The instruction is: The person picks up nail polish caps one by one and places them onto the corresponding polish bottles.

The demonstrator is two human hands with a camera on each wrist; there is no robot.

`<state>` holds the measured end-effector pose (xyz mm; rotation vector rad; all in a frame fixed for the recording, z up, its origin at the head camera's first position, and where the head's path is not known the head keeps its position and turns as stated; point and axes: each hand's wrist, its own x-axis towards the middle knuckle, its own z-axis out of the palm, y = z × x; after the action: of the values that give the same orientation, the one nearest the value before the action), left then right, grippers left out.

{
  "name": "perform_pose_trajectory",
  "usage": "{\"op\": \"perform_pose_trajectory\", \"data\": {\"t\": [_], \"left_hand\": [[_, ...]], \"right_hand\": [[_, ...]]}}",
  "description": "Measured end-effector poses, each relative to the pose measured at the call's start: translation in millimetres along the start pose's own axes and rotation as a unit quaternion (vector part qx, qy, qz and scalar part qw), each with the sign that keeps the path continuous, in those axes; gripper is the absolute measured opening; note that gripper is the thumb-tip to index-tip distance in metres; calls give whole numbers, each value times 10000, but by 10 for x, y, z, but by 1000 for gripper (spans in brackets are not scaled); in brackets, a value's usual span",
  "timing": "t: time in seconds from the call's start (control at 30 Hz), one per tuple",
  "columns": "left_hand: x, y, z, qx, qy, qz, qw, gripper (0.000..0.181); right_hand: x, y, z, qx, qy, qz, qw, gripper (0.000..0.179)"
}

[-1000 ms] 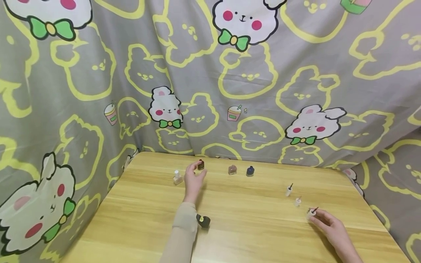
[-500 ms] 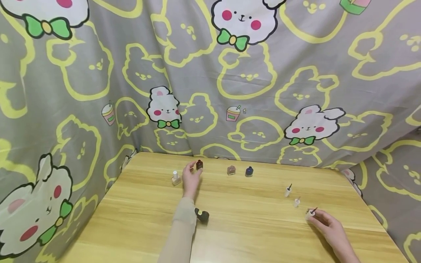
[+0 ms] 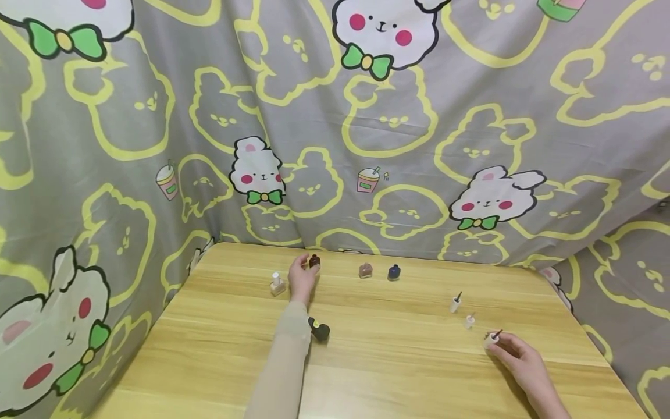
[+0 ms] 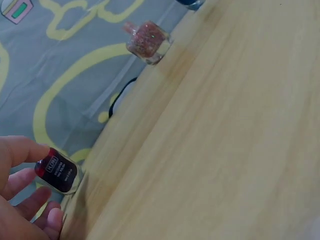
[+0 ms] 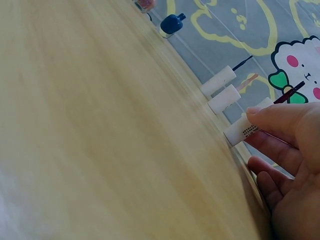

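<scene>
My left hand (image 3: 302, 281) is at the back of the table and holds a dark red nail polish bottle (image 3: 314, 262) between thumb and fingers. In the left wrist view this capless bottle (image 4: 59, 172) stands on the tabletop, its dark label showing. At the right, my right hand (image 3: 526, 364) pinches a white nail polish cap (image 3: 491, 341). The right wrist view shows that cap (image 5: 246, 128) standing on the table with its dark red brush pointing up. Beyond it, two more white caps, one with a dark brush (image 3: 455, 304) and one with a pinkish brush (image 3: 469, 322), stand brush-up.
Capless pink glitter (image 3: 365, 271) and blue (image 3: 394, 273) nail polish bottles stand near the back edge. Left of my left hand is a pale bottle (image 3: 277, 286) with its white cap on. A patterned curtain (image 3: 324, 128) hangs behind the wooden table (image 3: 387, 349).
My left thumb and fingers have closed in on the dark red bottle. The right hand stays at its cap. The head view has shifted slightly.
</scene>
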<state>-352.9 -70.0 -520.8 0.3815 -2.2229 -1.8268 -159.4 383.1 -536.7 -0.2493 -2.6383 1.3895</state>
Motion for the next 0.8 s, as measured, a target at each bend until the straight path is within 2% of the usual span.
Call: {"op": "perform_pose_trajectory", "data": {"t": [0.37, 0.63, 0.8], "left_hand": [[67, -32, 28, 247, -103, 36, 9996, 47], [100, -28, 53, 652, 35, 202, 9977, 39], [104, -23, 64, 957, 189, 359, 9946, 32]], "right_hand": [[0, 5, -7, 259, -69, 141, 9995, 50], [0, 2, -5, 241, -49, 88, 9997, 48], [-15, -23, -3, 329, -86, 205, 9992, 49]]}}
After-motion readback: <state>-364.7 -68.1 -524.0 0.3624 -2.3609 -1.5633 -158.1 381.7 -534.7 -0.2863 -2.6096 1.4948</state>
